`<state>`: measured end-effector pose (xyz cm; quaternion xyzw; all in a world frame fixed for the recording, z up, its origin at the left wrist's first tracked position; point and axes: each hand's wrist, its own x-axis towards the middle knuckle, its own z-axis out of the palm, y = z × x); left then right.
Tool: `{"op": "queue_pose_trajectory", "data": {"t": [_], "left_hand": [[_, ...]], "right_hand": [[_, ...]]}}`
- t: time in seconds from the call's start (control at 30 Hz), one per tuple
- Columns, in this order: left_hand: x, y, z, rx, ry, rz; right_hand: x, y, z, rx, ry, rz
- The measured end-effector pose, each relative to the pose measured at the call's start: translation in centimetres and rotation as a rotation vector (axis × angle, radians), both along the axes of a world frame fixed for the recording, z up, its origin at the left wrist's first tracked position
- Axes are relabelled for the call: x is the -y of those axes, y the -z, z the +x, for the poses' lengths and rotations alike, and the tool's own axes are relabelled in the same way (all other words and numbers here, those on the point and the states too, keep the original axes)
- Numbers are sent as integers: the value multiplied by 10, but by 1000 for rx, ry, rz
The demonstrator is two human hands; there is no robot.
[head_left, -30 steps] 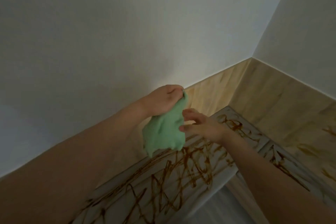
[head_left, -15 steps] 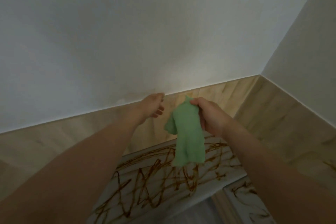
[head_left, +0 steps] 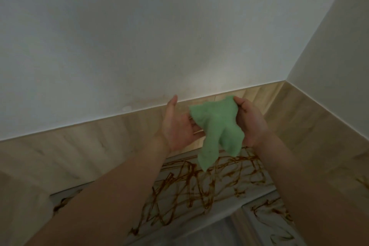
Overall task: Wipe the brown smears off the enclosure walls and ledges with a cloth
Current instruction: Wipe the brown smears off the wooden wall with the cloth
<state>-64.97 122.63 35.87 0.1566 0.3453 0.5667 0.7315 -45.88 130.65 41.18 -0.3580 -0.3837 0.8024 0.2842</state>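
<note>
The right hand (head_left: 249,124) pinches the green cloth (head_left: 217,126) by its top, left hand (head_left: 177,126) flat-fingered alongside, cloth dangling above the ledge (head_left: 223,201) (2 hands, no pad). Wiped bunched, brown smears (head_left: 191,177) may spread.

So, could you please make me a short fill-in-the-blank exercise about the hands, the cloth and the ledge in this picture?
1. The right hand holds a ___ cloth.
2. The left hand is ___, with its fingers straight.
3. The ledge below the hands bears ___ smears.

Missing words: green; open; brown.
</note>
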Motion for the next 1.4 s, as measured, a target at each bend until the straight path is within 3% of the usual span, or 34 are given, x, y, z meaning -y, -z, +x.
{"op": "queue_pose_trajectory", "data": {"t": [0.13,0.23,0.33,0.4,0.53,0.63,0.77,0.87,1.0,1.07,1.13,1.27,1.4], "left_hand": [[-9,9,1,-343,8,7],[-14,14,-1,-629,-90,-163],[-15,10,-6,-893,-166,-165],[-15,8,-9,-1090,-97,-108],[-9,-10,-8,-1563,188,-9],[-10,-16,-1,-1752,380,10],[-14,-13,-5,-1848,355,135],[-13,-20,-19,-1733,282,140],[-10,-29,-27,-1155,3,99],[-12,-32,-23,-970,-89,100],[-16,-36,-17,-1012,-166,149],[-22,-43,-10,-1412,-228,308],[-35,-59,-14,-1625,-44,392]], "right_hand": [[-13,26,15,91,27,-1],[-22,45,23,289,61,140],[-27,60,27,391,49,249],[-28,65,30,426,32,335],[-30,68,33,725,-222,737],[-31,68,33,844,-341,971],[-37,72,40,865,-359,1140],[-43,63,46,788,-278,1030],[-38,42,49,498,-253,743],[-34,36,45,298,-243,577],[-32,32,38,120,-229,440],[-28,29,26,-266,-258,60],[-24,52,-10,-327,-185,-155]]}}
